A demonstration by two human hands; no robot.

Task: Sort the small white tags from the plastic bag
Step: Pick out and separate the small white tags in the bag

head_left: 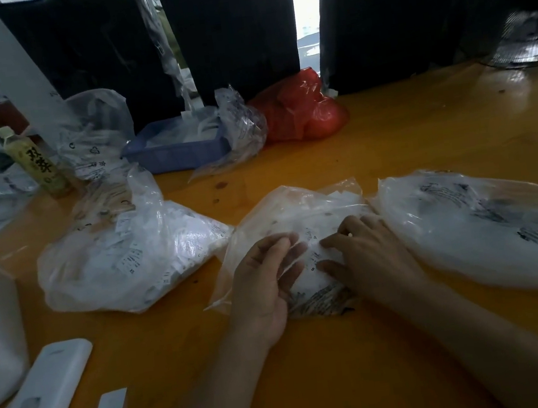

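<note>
Plastic bag [296,220] with small white tags [318,258] inside lies in the middle of the orange wooden table [422,137], near the front edge. The left hand [264,285] touches its left side with relaxed, slightly spread fingers, and the right hand [365,253] lies on top of it with fingers bent loosely; whether they pinch the plastic I cannot tell. Just beside it on the right is a flatter clear bag [487,228], and on the left a fuller bag of tags [125,262]. Further back stand a blue tray [176,154] holding white pieces and plastic, a red bag [300,108] and a yellow bottle [35,161]. Black covered shapes [229,29] close the back of the room, with daylight between them.
</note>
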